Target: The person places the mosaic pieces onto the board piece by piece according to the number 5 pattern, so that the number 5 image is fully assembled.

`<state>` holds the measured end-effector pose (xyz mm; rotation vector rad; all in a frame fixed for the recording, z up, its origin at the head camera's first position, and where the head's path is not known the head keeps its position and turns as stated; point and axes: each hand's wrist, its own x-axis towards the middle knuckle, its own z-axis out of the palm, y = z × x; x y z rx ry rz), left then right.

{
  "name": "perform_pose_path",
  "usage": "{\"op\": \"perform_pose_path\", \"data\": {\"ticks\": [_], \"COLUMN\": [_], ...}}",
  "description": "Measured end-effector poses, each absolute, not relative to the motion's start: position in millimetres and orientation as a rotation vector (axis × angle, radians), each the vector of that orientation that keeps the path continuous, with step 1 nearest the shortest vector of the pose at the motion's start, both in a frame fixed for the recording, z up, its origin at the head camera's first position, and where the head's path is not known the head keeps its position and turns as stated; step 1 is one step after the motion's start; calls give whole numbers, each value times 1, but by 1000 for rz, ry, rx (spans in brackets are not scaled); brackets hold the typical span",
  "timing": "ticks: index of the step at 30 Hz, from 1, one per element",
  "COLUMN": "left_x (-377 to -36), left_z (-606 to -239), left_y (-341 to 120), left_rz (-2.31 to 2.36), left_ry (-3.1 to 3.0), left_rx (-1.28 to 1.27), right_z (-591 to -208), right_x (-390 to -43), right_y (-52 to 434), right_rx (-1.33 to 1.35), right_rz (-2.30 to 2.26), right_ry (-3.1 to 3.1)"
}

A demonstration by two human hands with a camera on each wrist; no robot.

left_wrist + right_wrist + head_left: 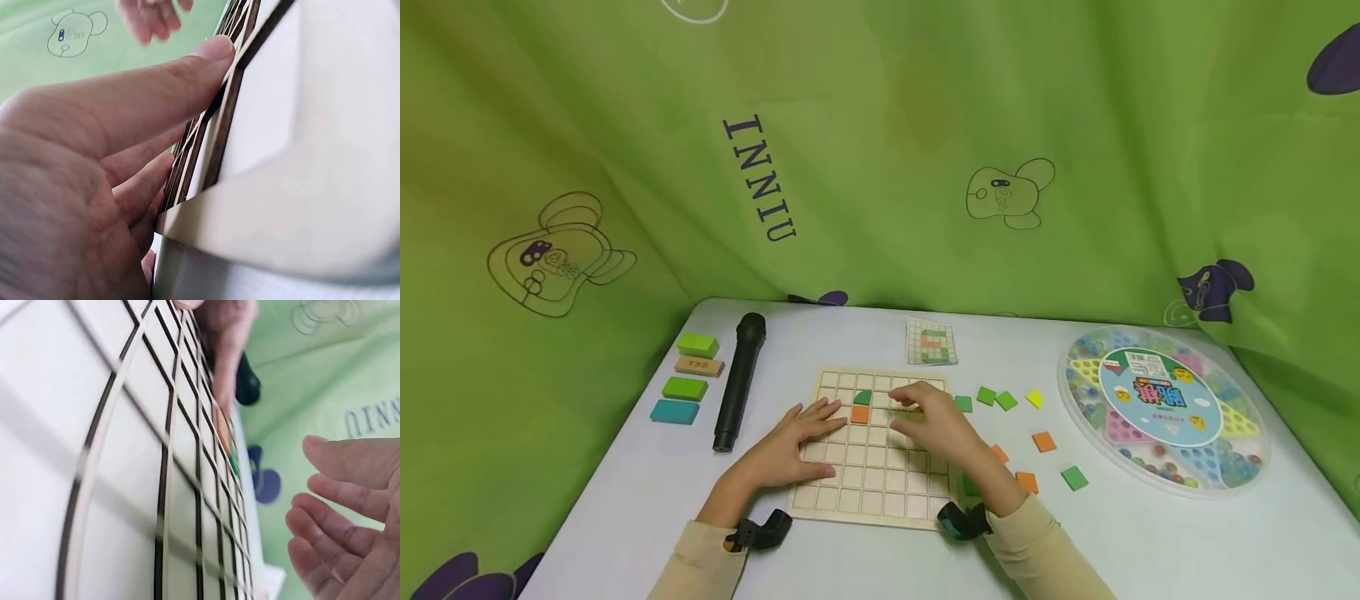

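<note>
A pale wooden grid board [874, 480] lies on the white table. Its upper part bears an orange square tile [860, 414], with a green rounded tile [863, 398] directly above it. My left hand [786, 447] rests on the board's left side, fingers spread, one fingertip right at the orange tile. In the left wrist view the thumb [169, 84] lies across the grid bars. Over the board's right part hovers my right hand [942, 421], its fingers loosely bent. The right wrist view shows nothing between those fingers [340, 534].
Loose green tiles [987, 396], orange tiles [1043, 442] and a yellow tile [1034, 398] lie right of the board. A pattern card [932, 342] sits behind it. A round marble game box [1161, 408] stands far right. At left are a black microphone [741, 383] and several blocks [685, 388].
</note>
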<state>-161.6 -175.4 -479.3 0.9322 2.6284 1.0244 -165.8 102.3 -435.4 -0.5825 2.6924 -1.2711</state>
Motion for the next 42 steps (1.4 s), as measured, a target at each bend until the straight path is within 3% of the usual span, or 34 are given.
{"op": "perform_pose_path", "data": {"ticks": [12,18,24,36,42], "left_x": [-164,-164,-164,-166,-165], "left_z": [-480,-479,-481,-478,-478], "left_y": [-176,-176,-176,-177,-177], "left_rz": [1008,1005,1008,976,1001], "left_ry": [2641,2654,2632,2648,2636], "left_rx": [932,952,902,930,929], "right_z": [-445,-459,-464,-456,-445], "right_x": [-128,-126,-128,-126,-123], "right_y": [207,236,239,227,203], "right_rx": [-446,-454,-515,-298,-435], "right_rz": [-1198,-1122,-1083,-1130,-1236], "right_ry": [2793,2760,2790,2822,2808]}}
